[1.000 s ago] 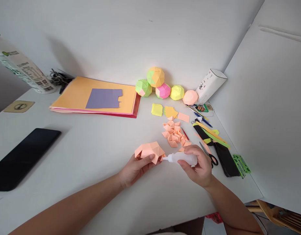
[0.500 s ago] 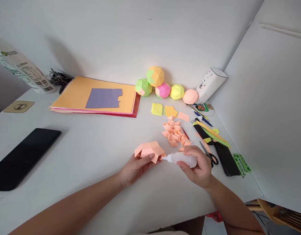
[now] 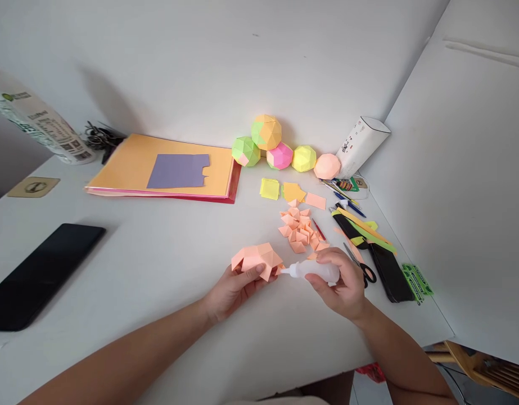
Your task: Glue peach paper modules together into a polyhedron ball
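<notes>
My left hand (image 3: 236, 289) is closed on a partly built peach folded-paper ball (image 3: 256, 257), thumb on its near side. My right hand (image 3: 343, 284) grips a white glue bottle (image 3: 316, 271), lying nearly level. The bottle's thin nozzle points left and meets a small flap at the ball's right edge; whether glue is coming out is too small to see. Just beyond the hands lies a loose pile of folded peach paper pieces (image 3: 300, 228). Several finished paper balls (image 3: 266, 132) in green, orange, pink, yellow and peach are grouped against the wall.
Left of the balls lies a stack of coloured paper (image 3: 128, 163) with a purple sheet (image 3: 177, 170) on top. A black phone (image 3: 44, 275) is at far left. Scissors (image 3: 364, 270), a black case (image 3: 392, 273) and pens (image 3: 351, 205) lie right. Sticky notes (image 3: 270, 188) sit behind the pile.
Hardly anything differs. Both hands keep their hold on the paper ball and the glue bottle, with the nozzle still at the ball's right edge. The view has shifted very slightly.
</notes>
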Demonstrator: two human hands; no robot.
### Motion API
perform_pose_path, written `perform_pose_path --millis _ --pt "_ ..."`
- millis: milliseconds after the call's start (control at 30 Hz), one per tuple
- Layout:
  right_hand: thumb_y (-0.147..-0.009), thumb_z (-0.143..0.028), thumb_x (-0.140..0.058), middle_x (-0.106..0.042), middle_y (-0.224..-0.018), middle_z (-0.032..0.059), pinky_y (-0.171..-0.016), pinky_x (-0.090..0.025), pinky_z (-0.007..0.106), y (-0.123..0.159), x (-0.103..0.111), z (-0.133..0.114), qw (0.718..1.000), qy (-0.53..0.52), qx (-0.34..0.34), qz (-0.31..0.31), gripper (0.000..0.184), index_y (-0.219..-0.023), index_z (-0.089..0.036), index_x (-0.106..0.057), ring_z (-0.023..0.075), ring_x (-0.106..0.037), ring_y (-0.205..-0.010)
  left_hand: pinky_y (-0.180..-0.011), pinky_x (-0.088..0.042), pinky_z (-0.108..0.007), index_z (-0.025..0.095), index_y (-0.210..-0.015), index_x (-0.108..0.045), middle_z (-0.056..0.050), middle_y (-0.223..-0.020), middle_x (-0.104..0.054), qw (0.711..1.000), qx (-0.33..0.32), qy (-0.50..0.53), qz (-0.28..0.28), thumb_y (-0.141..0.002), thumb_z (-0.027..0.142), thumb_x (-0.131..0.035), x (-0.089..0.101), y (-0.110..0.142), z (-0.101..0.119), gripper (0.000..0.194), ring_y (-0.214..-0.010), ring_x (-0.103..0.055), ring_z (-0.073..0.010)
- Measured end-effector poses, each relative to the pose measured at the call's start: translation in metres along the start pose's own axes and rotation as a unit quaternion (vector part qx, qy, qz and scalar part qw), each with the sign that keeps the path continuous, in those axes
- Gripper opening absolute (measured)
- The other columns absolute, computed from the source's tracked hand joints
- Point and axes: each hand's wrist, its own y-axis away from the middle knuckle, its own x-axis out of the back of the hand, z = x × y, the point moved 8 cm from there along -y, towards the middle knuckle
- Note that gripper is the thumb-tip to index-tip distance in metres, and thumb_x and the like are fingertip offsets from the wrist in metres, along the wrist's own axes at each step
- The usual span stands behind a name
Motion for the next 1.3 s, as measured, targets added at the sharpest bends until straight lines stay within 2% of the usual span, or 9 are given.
perform_pose_path --millis 167,333,500,867,1167,1233,1300 --pt "-0.075 -0.017 -0.064 -0.056 -0.073 0.0019 -0.055 -0.049 0.031 0.001 0.0 0.0 1.0 -0.006 -0.005 0.001 0.025 -0.094 -0.023 -0.051 0.0172 -0.055 -0.064 -0.088 -0.049 -0.034 0.015 -0.11 -0.062 -0.012 -0.103 -0.07 1.0 0.009 0.013 0.002 -0.08 0.022 -0.064 -0.001 0.001 -0.001 0.031 -0.096 -0.065 -0.0229" --pt "-0.076 -0.019 -0.063 -0.057 -0.074 0.0026 -0.056 -0.05 0.032 0.001 -0.003 -0.003 1.0 -0.022 -0.012 -0.002 0.022 -0.093 -0.023 -0.051 0.0179 -0.056 -0.066 -0.093 -0.047 -0.037 0.013 -0.111 -0.061 -0.015 -0.111 -0.068 1.0 0.014 0.0 -0.012 -0.08 0.025 -0.064 -0.006 0.001 0.0 0.033 -0.104 -0.062 -0.0272" --pt "-0.075 -0.017 -0.063 -0.056 -0.074 0.0023 -0.058 -0.05 0.032 0.001 -0.004 -0.001 0.999 -0.031 -0.016 0.0 0.023 -0.094 -0.023 -0.052 0.0178 -0.056 -0.066 -0.093 -0.047 -0.035 0.014 -0.11 -0.062 -0.014 -0.11 -0.068 1.0 0.008 -0.022 -0.005 -0.08 0.024 -0.064 -0.003 -0.001 0.001 0.032 -0.1 -0.064 -0.0246" --pt "-0.073 -0.012 -0.065 -0.056 -0.077 0.0031 -0.057 -0.049 0.032 0.001 -0.001 -0.002 0.999 -0.043 -0.001 0.015 0.03 -0.097 -0.023 -0.051 0.0175 -0.054 -0.068 -0.089 -0.049 -0.032 0.014 -0.108 -0.063 -0.011 -0.102 -0.069 1.0 0.001 0.006 -0.016 -0.084 0.02 -0.059 -0.004 0.0 0.001 0.025 -0.091 -0.065 -0.0195" --pt "-0.072 -0.012 -0.065 -0.059 -0.078 0.003 -0.06 -0.05 0.032 -0.002 0.006 -0.003 0.999 -0.03 0.005 0.029 0.028 -0.095 -0.023 -0.053 0.0179 -0.057 -0.069 -0.088 -0.05 -0.035 0.014 -0.105 -0.063 -0.011 -0.096 -0.071 1.0 0.01 0.021 -0.011 -0.084 0.021 -0.059 -0.004 0.001 -0.002 0.023 -0.091 -0.065 -0.0212" --pt "-0.072 -0.015 -0.065 -0.059 -0.077 0.0029 -0.058 -0.05 0.032 -0.001 0.01 -0.002 0.999 -0.028 -0.005 0.034 0.025 -0.092 -0.023 -0.053 0.0181 -0.057 -0.068 -0.087 -0.05 -0.035 0.014 -0.106 -0.063 -0.012 -0.099 -0.07 1.0 0.014 0.015 -0.011 -0.084 0.022 -0.059 -0.004 0.001 -0.002 0.024 -0.092 -0.066 -0.0219" --pt "-0.073 -0.019 -0.065 -0.059 -0.076 0.0024 -0.054 -0.048 0.029 -0.001 0.014 0.007 0.998 -0.031 -0.044 0.034 0.021 -0.09 -0.023 -0.054 0.0174 -0.057 -0.066 -0.088 -0.05 -0.035 0.014 -0.101 -0.064 -0.012 -0.099 -0.071 1.0 0.018 0.009 -0.007 -0.084 0.023 -0.059 -0.003 0.001 -0.002 0.02 -0.092 -0.066 -0.0228"
